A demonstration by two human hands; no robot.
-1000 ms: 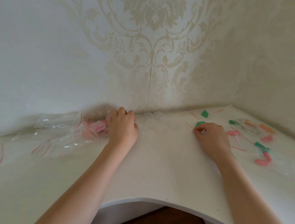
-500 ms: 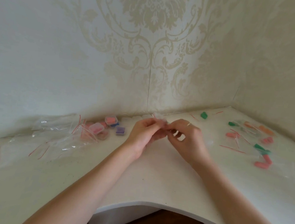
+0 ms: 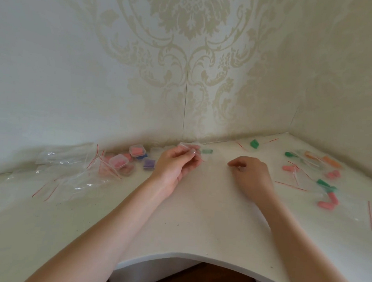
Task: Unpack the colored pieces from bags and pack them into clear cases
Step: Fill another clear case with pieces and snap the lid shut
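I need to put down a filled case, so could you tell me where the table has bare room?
Free: the white table in front, between the left hand and right hand. Crowded: empty bags and filled cases at left, loose colored pieces at right.

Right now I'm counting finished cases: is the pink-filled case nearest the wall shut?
Cannot tell for sure. The pink-filled case sits flat with pink inside and seemingly a lid on, but no latch shows.

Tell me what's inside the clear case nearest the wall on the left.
The clear case holds pink pieces, visible through its lid. How many cannot be told; its underside is hidden.
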